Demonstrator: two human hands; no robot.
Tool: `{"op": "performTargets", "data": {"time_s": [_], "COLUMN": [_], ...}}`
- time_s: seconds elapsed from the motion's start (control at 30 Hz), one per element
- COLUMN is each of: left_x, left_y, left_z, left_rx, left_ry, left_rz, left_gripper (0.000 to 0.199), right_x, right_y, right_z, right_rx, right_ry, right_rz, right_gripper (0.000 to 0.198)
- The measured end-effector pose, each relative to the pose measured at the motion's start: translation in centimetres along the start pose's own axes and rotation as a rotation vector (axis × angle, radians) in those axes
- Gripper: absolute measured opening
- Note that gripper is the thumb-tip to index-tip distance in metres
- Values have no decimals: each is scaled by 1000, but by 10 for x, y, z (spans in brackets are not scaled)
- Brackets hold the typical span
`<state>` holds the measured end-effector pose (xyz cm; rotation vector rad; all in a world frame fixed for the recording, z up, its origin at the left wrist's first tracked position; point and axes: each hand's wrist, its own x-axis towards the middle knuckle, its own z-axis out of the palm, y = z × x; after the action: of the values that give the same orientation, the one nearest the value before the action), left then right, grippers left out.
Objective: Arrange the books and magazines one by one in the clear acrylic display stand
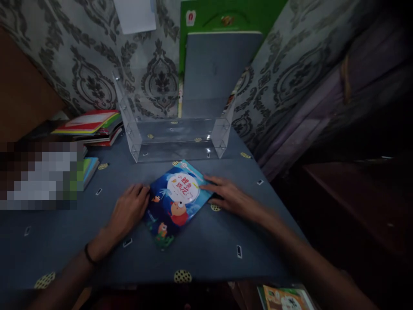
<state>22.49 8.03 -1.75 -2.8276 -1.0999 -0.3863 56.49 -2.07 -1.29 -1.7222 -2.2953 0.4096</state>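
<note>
A blue children's picture book lies askew on the desk, its cover showing a red-and-orange fish and a white oval with red characters. At the book's left corner, my left hand has bent fingers close together gripping the edge; its thumb is hidden. My right hand reaches in from the other side with fingers stretched out and apart, the fingertips touching the right corner of the cover. Just behind the book stands a clear acrylic rack with stepped sides.
Stacked books lie at the back left, with more books nearer, partly blurred out. A green-bordered board leans against the patterned wall behind the rack. Another book shows below the front edge of the patterned grey desk cover.
</note>
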Motion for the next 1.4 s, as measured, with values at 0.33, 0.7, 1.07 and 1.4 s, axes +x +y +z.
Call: {"op": "performTargets", "data": {"time_s": [0.33,0.7,1.07,1.4], "left_x": [-7,77,75,81], "left_y": [58,40,38,96], "left_z": [-26,25,26,22], "left_rx": [-242,-88,-65,-317], "left_ry": [-169,22,35,-106], "left_rz": [122,128,149,457], "left_gripper": [26,26,32,37], "right_x": [38,56,39,38], "right_y": [8,-41,25,24], "right_z": [-10,36,26,25], "right_rx": [-54,-42,235,303], "right_ry": [132,198,361,376], "right_rz": [43,-75,72,57], "right_gripper": [42,44,37,38]}}
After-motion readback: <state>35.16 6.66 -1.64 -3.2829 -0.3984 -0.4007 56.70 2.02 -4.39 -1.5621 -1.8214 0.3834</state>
